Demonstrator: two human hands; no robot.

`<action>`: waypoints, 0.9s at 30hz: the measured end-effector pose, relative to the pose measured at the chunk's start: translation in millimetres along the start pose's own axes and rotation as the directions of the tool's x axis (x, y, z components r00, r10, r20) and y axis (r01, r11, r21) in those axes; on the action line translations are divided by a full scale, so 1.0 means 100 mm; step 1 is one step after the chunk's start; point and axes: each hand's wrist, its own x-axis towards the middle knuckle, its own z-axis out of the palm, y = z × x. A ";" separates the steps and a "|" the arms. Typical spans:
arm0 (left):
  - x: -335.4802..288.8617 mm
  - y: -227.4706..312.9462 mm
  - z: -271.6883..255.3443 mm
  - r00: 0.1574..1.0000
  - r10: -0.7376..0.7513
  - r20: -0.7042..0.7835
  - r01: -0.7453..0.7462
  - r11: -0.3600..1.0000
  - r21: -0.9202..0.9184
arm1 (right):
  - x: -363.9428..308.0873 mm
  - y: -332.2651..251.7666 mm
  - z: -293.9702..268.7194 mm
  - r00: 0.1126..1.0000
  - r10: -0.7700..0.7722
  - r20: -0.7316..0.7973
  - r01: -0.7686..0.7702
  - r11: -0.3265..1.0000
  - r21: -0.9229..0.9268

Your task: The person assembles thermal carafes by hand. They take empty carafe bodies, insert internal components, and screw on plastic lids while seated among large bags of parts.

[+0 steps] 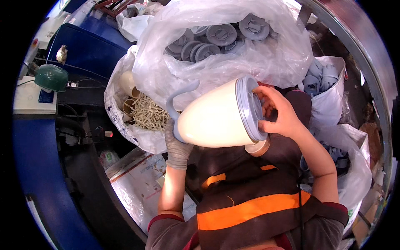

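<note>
A cream jug (212, 116) lies tilted on its side above my lap, its curved grey-blue handle (177, 93) toward the left. My left hand (176, 150), in a grey glove, supports the jug at its grey-blue end; most of its fingers are hidden behind it. At the wide end on the right sits a round grey-blue lid (249, 106). The bare fingers and thumb of my right hand (279, 112) are bent around and pinch this lid. Below the lid, partly hidden by the jug, shows a small round cream-and-tan piece (259, 148).
Ahead, a large clear plastic bag (187, 73) holds several round grey lids (221, 34). A white sack (121, 139) at the left contains small cream pieces (150, 112). Bags of grey-blue parts (321, 77) stand at the right. A green dome-shaped thing (51, 77) is far left.
</note>
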 end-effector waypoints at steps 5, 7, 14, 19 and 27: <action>-0.03 0.00 0.07 0.997 -0.071 -0.011 0.072 0.995 0.076 | -0.14 0.02 -0.06 0.969 -0.238 0.071 0.247 0.957 -0.155; -0.05 0.00 0.08 0.994 -0.106 -0.020 0.108 0.988 0.113 | -0.19 0.02 -0.07 0.943 -0.314 0.108 0.330 0.920 -0.212; -0.12 0.04 0.15 0.999 -0.002 -0.041 0.012 0.971 0.239 | -0.33 -0.05 0.01 0.935 -0.344 0.088 0.355 0.911 -0.211; -0.45 0.09 0.61 0.672 0.488 0.558 -0.706 0.195 0.681 | -0.21 0.53 0.29 0.795 0.595 0.117 -0.466 0.477 0.745; -0.45 0.19 0.83 0.651 0.181 0.738 -0.758 0.220 0.614 | -0.36 0.13 -0.06 0.978 0.181 -0.104 -0.140 0.938 0.316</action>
